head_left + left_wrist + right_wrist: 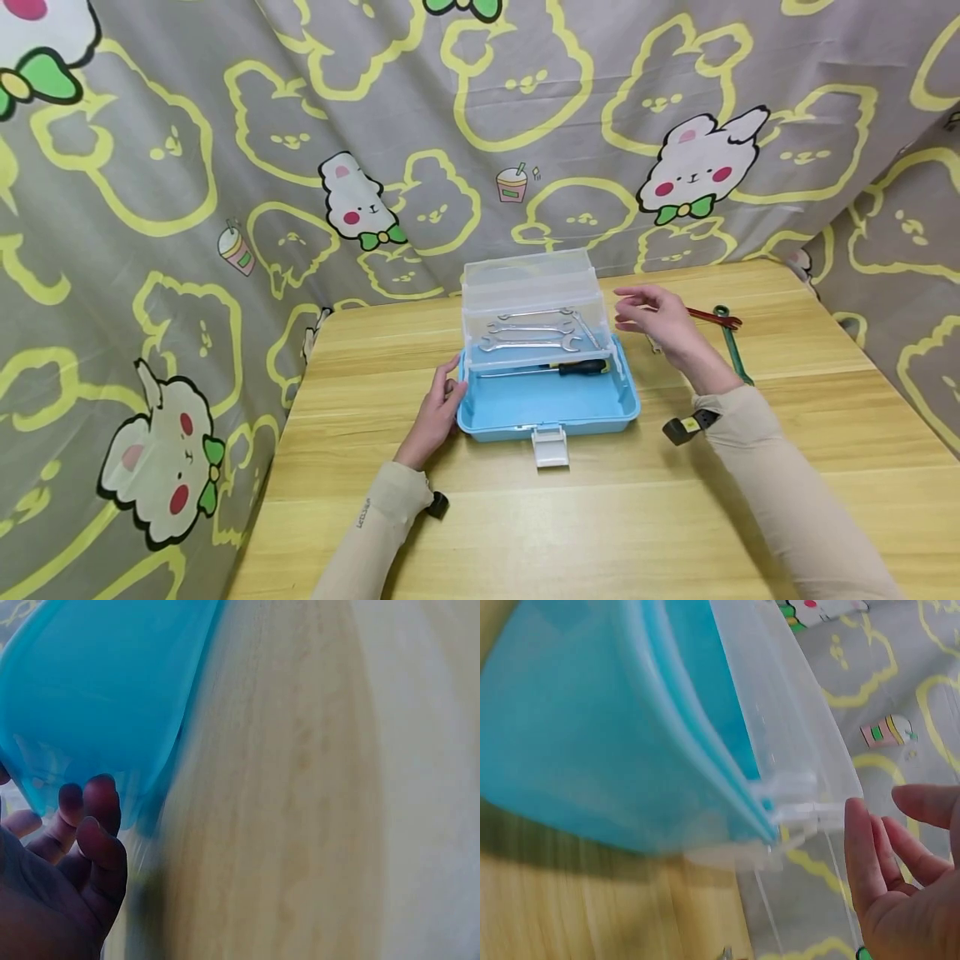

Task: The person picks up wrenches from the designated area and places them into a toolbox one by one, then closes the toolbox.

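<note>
A light blue toolbox [555, 429] stands on the table with its clear lid [528, 275] raised. Several silver wrenches [531, 343] lie in the clear upper tray [480, 360], and a screwdriver [583, 367] with a black and yellow handle lies in the bottom. My left hand [437, 410] rests against the box's left end, its fingers [101, 802] loosely bent at the blue wall. Beside the lid's right edge, my right hand [663, 329] hovers with thumb and fingers apart and nothing between them, also in the right wrist view.
To the right on the wooden table [810, 433] lie a green wrench [733, 346] and a red wrench [701, 314], the red one partly behind my right hand. A small silver wrench end [655, 343] shows under that hand. The white latch [551, 447] hangs down in front. A patterned curtain [420, 108] stands behind.
</note>
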Motion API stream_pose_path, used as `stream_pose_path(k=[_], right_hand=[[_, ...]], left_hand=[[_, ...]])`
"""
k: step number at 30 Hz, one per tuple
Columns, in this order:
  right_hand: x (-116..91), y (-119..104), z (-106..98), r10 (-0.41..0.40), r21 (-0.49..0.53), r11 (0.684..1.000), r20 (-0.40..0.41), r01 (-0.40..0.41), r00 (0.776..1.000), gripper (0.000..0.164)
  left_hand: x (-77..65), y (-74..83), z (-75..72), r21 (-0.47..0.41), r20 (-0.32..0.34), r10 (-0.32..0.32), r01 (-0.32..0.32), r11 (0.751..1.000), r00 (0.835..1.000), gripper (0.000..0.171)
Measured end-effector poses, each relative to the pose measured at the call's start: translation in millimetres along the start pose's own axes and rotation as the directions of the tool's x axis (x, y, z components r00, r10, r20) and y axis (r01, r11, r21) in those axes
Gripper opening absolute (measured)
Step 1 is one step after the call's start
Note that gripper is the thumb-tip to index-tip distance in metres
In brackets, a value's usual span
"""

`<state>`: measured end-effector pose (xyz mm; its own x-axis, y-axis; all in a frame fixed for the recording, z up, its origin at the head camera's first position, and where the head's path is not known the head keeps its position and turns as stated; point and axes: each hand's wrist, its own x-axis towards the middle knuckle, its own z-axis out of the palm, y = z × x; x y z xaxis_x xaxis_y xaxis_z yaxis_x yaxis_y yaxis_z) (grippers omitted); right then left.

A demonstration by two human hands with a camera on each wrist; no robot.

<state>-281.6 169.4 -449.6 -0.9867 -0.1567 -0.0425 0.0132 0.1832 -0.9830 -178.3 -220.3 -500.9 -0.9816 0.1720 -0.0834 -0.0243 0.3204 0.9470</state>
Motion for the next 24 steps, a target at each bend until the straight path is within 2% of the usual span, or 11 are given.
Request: stream_pose_path(k=[3,7,11,16,19,24], right_hand=[[5.2,8.9,-11.0,0.014,0.0,1.0,-0.052,-0.014,0.999,0.047],[13.0,32.2,-26.4,0.044,-0.059,0.997,-0.088,-0.049,0.995,0.047],[18.9,56.7,-39.6,0.123,-0.117,0.984,-0.114,-0.136,0.986,0.049],[22.6,74.6,-43.0,0.225,-0.111,0.965,-0.116,-0.238,0.967,0.052],[24.5,75.4,-37.1,0.226,-0.203,0.946,-0.142,-0.252,0.964,0.051],[30.9,76.4,-31.0,0.179,-0.423,0.874,-0.177,-0.239,0.968,0.052]], left_hand=[[0.7,-0.8,-0.3,-0.002,0.002,-0.005,0.005,1.0,1.0,0.054],[0.8,-0.8,-0.5,0.0,0.004,-0.006,0.006,1.0,1.0,0.054],[-0.2,0.2,-0.7,0.014,0.001,-0.005,0.005,1.0,1.0,0.054],[-1.3,1.3,-0.2,0.015,0.009,-0.003,0.003,1.0,1.0,0.055],[-1.2,1.5,0.0,0.013,0.007,-0.004,0.004,1.0,1.0,0.055],[-0.4,1.6,-0.6,0.009,0.003,-0.003,0.003,1.0,1.0,0.054]])
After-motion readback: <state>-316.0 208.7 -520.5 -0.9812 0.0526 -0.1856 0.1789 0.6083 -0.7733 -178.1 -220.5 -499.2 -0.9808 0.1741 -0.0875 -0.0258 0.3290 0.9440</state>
